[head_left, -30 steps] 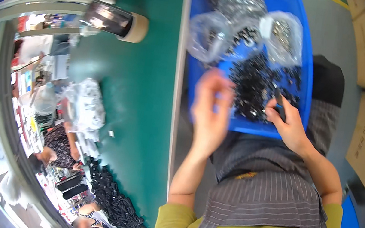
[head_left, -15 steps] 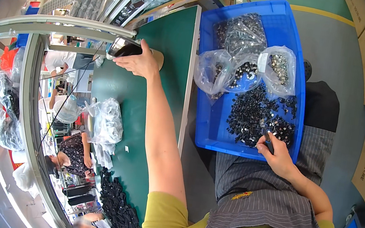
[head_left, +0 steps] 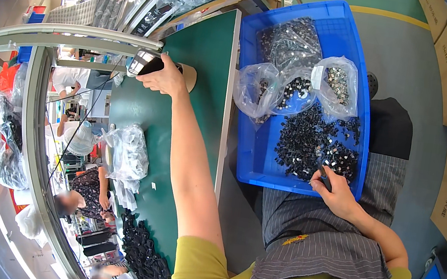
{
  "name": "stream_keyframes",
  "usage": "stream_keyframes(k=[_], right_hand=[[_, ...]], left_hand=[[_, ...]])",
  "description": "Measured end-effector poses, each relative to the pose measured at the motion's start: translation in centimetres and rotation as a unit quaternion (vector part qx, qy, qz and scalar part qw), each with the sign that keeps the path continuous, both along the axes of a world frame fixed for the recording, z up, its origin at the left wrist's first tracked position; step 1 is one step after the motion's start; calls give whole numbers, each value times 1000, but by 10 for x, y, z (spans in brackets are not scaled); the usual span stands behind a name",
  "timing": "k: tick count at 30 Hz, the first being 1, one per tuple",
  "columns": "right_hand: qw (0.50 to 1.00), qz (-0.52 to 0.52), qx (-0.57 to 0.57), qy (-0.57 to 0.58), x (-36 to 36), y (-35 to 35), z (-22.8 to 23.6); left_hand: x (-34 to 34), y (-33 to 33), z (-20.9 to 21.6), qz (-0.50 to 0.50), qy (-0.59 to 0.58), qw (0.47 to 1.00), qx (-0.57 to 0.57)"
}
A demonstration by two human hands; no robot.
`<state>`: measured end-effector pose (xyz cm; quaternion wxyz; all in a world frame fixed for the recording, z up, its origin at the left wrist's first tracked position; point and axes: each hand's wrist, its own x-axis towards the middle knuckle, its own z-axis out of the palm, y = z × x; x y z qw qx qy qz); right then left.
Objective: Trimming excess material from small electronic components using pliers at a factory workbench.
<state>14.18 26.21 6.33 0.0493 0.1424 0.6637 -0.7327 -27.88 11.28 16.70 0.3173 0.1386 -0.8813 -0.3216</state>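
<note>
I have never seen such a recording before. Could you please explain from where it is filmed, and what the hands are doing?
There is no machine here: two bare hands belong to a person wearing a fisheye camera on the head. It looks down, so straight edges bend near the rim.

The left hand reaches to a dark phone-like device beside a beige roll on the green table; how firmly it grips is unclear. The right hand holds a small dark tool over a blue bin at the person's lap. In the bin lie loose small black parts and clear bags of small pieces.
</note>
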Motion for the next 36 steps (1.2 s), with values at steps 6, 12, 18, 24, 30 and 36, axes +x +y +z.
stream_keyframes(k=[6,12,18,24,30,36], right_hand=[[1000,-4,-1,-1,2,-5,0],[1000,-2,10,12,-2,-7,0],[999,11,30,8,-3,-14,3],[999,32,27,-7,2,-22,-1],[998,39,44,-27,13,-25,4],[997,41,39,-45,0,-27,9]], left_hand=[[6,9,6,13,8,997,75],[19,4,0,13,-4,998,55],[33,-12,-17,-7,19,999,38],[47,-57,-41,-283,120,927,216],[78,-79,-34,-407,28,885,225],[108,-79,-28,-433,-6,877,208]])
